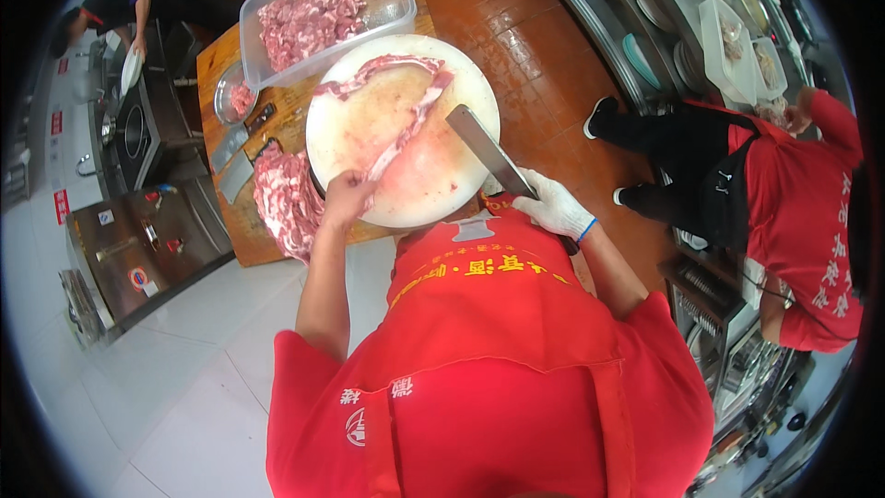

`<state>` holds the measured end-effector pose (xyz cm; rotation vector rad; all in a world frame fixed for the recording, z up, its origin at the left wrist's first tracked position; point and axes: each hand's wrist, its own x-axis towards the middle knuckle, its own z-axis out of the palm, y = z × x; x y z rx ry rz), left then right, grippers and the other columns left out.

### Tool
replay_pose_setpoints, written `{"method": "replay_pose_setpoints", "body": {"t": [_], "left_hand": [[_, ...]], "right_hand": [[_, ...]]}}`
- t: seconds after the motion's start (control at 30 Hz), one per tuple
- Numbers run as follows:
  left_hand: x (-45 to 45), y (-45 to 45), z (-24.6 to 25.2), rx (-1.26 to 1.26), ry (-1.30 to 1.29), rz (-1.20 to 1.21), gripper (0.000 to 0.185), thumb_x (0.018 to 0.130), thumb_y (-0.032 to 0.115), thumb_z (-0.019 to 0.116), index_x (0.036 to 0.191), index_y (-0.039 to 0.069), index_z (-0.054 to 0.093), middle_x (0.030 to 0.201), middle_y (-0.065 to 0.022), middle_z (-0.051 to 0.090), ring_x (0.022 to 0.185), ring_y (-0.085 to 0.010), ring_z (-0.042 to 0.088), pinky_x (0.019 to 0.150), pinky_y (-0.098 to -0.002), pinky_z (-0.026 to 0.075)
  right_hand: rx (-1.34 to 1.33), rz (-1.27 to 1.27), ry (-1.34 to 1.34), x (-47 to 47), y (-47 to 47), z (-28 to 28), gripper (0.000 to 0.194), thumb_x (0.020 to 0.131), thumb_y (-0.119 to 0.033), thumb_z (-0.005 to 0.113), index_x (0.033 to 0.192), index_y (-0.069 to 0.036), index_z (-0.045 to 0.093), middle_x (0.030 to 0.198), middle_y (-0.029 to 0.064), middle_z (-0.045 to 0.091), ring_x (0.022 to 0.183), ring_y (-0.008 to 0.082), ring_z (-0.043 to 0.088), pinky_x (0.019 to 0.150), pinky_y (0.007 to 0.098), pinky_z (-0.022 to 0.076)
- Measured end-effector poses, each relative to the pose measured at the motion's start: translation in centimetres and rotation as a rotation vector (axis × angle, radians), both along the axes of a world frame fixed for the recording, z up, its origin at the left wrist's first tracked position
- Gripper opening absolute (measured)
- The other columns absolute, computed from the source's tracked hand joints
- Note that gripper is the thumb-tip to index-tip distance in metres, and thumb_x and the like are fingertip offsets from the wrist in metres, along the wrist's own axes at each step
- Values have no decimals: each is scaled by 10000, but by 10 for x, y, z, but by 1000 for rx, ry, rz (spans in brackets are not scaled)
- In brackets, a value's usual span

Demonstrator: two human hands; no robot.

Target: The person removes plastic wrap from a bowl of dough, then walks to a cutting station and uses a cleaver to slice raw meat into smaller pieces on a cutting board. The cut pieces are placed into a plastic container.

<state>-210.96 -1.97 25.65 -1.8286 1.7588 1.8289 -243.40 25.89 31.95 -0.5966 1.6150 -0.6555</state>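
Note:
My left hand [350,198] is bare and pinches the near end of a long strip of raw meat [404,137]. The strip runs up over a round white cutting board [477,76] and bends back left near the board's far edge. In a white glove, my right hand [556,204] grips a cleaver [489,151] at its handle; the blade reaches over the board's right side, apart from the strip. A large slab of raw meat [285,200] lies left of the board, beside my left forearm.
On the wooden table [207,83] are a plastic tub of cut meat [311,21], a metal bowl of minced meat [238,98] and two other cleavers [234,152]. A co-worker in red [795,214] stands at right by shelves; another person [148,0] bends at far left.

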Motion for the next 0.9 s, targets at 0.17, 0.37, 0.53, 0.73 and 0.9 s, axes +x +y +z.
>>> {"method": "replay_pose_setpoints", "body": {"t": [0.17, 0.37, 0.53, 0.73, 0.9], "left_hand": [[31, 68, 17, 165, 50, 178, 188, 909, 149, 800, 974, 27, 673, 753, -12, 646, 526, -89, 550, 435, -264, 376], [63, 95, 19, 137, 167, 445, 155, 900, 114, 784, 964, 19, 680, 762, -17, 650, 560, -97, 573, 472, -272, 413], [70, 104, 11, 120, 160, 429, 174, 904, 124, 782, 989, 16, 676, 773, -13, 649, 571, -96, 567, 486, -272, 411], [80, 93, -1, 106, 220, 387, 171, 910, 150, 780, 981, 24, 689, 797, -7, 657, 613, -80, 563, 510, -264, 408], [97, 78, -13, 70, 235, 313, 174, 908, 160, 788, 985, 31, 701, 803, -3, 670, 620, -68, 561, 511, -261, 407]], "right_hand": [[-116, 151, 452, -8, -15, 1, 495, 1044, -459, 650, 1240, -12, 732, 1103, 303, 754, 1078, 471, 724, 938, 478, 570], [-390, 177, 628, -17, -54, 32, 372, 1050, -395, 674, 1188, -53, 720, 936, 263, 756, 897, 476, 745, 794, 529, 589], [-502, 99, 693, 15, -59, 25, 319, 1072, -362, 619, 1202, -74, 668, 910, 271, 749, 874, 479, 742, 790, 561, 584], [-84, 352, 777, 31, -59, -24, 348, 1065, -361, 576, 1102, -23, 651, 931, 306, 743, 927, 502, 730, 839, 601, 564], [-209, 217, 768, 38, -53, 10, 354, 1065, -364, 598, 1151, -33, 692, 952, 298, 744, 945, 505, 722, 836, 571, 566]]}}
